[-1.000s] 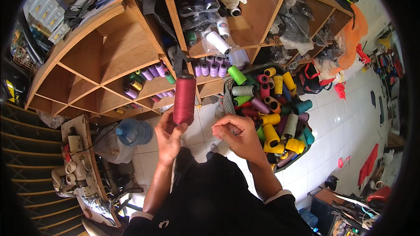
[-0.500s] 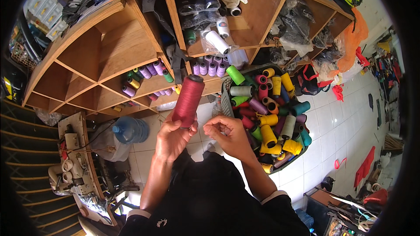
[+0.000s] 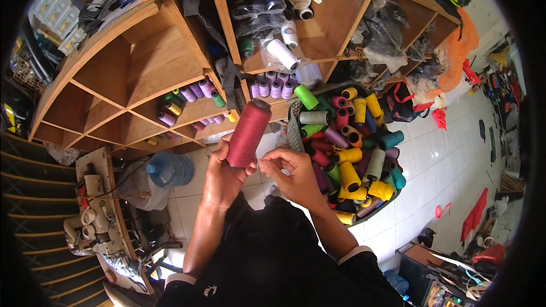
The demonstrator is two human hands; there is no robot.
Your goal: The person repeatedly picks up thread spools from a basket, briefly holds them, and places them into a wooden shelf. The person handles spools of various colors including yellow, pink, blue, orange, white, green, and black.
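Wooden shelving (image 3: 165, 68) spans the far side, its edges bent by the lens, with bagged goods and lilac spools in some compartments. In front of it, right of the hands, stands a dark basket (image 3: 294, 122) heaped with thread spools in yellow, teal, green, grey and red. A blue water jug (image 3: 172, 169) sits on the floor to the left. Between jug and basket, the left hand (image 3: 223, 177) grasps the lower part of a maroon spool (image 3: 249, 133), raised in front of the body. The spool leans to the right, its dark-topped end up and clear of the fingers; the thumb lies along its left side, and fingertips show at the right of its base. The right hand (image 3: 291, 177) is just beside that base, fingers bent inward, thumb and forefinger tips close together.

The spool hides part of the left fingers. Whether the right fingertips touch it, or pinch a thread, I cannot tell. Spools deep in the heap are partly covered, bagged contents are hard to make out, and the dark rim crops the room's edges.
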